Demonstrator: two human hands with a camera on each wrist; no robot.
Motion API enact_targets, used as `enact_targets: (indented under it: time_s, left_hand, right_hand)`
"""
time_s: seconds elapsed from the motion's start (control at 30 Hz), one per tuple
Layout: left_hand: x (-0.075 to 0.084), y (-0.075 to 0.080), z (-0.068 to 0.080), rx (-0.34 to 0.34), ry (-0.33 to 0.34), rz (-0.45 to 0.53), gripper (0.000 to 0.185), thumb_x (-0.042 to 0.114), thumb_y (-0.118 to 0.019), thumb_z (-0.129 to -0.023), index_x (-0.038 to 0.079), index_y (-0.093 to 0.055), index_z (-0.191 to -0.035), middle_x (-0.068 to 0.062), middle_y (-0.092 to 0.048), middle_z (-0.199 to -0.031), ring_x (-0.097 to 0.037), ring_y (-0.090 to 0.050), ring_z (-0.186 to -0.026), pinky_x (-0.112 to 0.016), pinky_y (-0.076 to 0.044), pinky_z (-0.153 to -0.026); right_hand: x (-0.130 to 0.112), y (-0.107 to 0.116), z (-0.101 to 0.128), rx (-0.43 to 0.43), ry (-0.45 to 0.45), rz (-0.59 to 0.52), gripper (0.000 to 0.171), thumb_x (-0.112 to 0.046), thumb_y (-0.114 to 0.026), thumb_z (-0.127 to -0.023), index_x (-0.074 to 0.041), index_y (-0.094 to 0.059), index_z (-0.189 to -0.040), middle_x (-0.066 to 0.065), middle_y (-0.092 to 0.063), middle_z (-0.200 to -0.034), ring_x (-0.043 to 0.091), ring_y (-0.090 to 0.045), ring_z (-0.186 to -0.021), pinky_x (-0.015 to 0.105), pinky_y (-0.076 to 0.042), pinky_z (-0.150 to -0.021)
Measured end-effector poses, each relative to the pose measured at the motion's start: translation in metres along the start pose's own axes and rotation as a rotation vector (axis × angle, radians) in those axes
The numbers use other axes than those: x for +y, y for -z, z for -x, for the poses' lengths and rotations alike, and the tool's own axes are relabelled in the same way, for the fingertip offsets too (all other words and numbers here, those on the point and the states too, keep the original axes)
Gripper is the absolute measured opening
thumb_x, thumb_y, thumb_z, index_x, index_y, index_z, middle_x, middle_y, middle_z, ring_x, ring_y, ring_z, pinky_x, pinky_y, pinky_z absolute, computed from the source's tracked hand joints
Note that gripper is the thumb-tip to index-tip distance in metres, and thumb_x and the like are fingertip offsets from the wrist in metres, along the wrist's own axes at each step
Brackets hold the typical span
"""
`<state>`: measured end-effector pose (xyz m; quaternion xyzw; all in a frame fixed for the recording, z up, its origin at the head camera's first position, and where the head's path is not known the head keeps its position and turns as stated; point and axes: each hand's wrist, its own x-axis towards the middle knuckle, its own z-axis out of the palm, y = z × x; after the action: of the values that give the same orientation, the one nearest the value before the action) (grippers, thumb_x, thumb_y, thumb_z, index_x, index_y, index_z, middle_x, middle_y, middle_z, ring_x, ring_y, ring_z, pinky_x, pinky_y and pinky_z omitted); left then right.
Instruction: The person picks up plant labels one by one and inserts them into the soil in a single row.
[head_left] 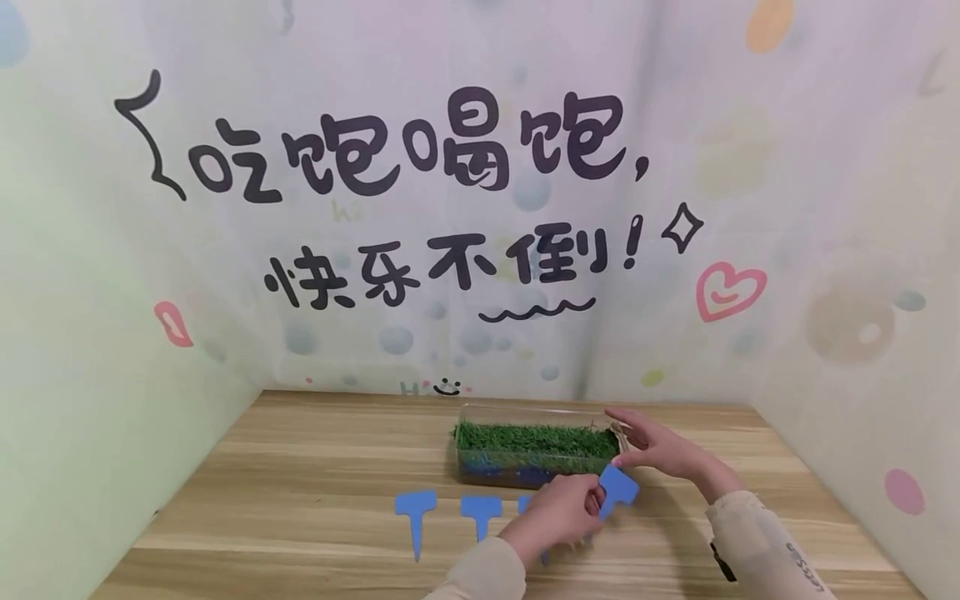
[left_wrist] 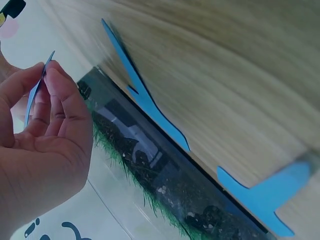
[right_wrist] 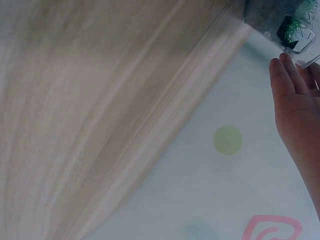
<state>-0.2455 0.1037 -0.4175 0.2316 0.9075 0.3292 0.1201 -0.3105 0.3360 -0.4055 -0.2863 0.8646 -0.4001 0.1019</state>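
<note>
My left hand (head_left: 558,512) pinches a blue T-shaped plant label (head_left: 618,490) between thumb and fingertips, in front of the box's right end. In the left wrist view, that label (left_wrist: 33,96) appears almost edge-on. A clear box planter (head_left: 536,450) holds green grass over dark filling. At its right end, my right hand (head_left: 663,446) rests with fingers extended, thumb toward the front corner and fingers toward the back. The right wrist view shows these fingers straight, beside the box's cut-out handle (right_wrist: 295,37). Another blue label (head_left: 525,504) is partly hidden behind my left hand.
Two more blue labels, a left one (head_left: 416,512) and a middle one (head_left: 481,510), lie on the wooden table (head_left: 300,467) before the planter, stems toward me. A printed white cloth backdrop (head_left: 420,350) stands behind the table and along both sides.
</note>
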Motion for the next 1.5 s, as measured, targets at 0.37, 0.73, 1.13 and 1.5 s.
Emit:
enact_targets:
  time_s: [0.37, 0.73, 1.13, 1.5]
  left_hand:
    - [-0.004, 0.011, -0.002, 0.098, -0.05, 0.127, 0.016, 0.017, -0.077, -0.087, 0.019, -0.062, -0.088, 0.01, -0.066, -0.081, -0.001, -0.057, -0.07, -0.02, -0.045, -0.063]
    - [-0.007, 0.024, -0.004, 0.215, -0.098, 0.176, 0.014, 0.019, -0.075, -0.09, 0.018, -0.061, -0.092, 0.006, -0.069, -0.089, -0.004, -0.062, -0.076, -0.022, -0.048, -0.063]
    - [-0.01, 0.032, -0.006, 0.274, -0.115, 0.28, 0.012, 0.02, -0.071, -0.093, 0.011, -0.066, -0.1, -0.003, -0.071, -0.097, -0.012, -0.066, -0.084, -0.024, -0.052, -0.069]
    - [-0.006, 0.042, -0.014, 0.342, -0.156, 0.313, 0.014, 0.017, -0.072, -0.092, 0.009, -0.065, -0.102, -0.004, -0.071, -0.093, -0.012, -0.066, -0.081, -0.022, -0.052, -0.07]
  right_hand:
    - [0.007, 0.001, 0.0, -0.007, 0.043, -0.036, 0.079, -0.014, -0.066, -0.096, 0.011, -0.019, -0.154, 0.039, -0.01, -0.158, 0.064, -0.015, -0.141, 0.006, -0.034, -0.103]
    - [-0.001, -0.002, -0.002, 0.014, -0.029, -0.005, 0.085, -0.02, -0.072, -0.093, 0.007, -0.02, -0.155, 0.036, -0.016, -0.159, 0.061, -0.02, -0.142, 0.068, -0.027, -0.111]
    - [-0.003, -0.003, -0.003, 0.015, -0.039, -0.017, 0.086, -0.021, -0.071, -0.093, 0.006, -0.019, -0.155, 0.035, -0.015, -0.16, 0.06, -0.018, -0.143, 0.068, -0.025, -0.112]
    - [-0.004, -0.003, -0.002, 0.02, -0.025, -0.022, 0.083, -0.016, -0.07, -0.093, 0.008, -0.019, -0.155, 0.036, -0.017, -0.159, 0.061, -0.017, -0.143, 0.069, -0.02, -0.114]
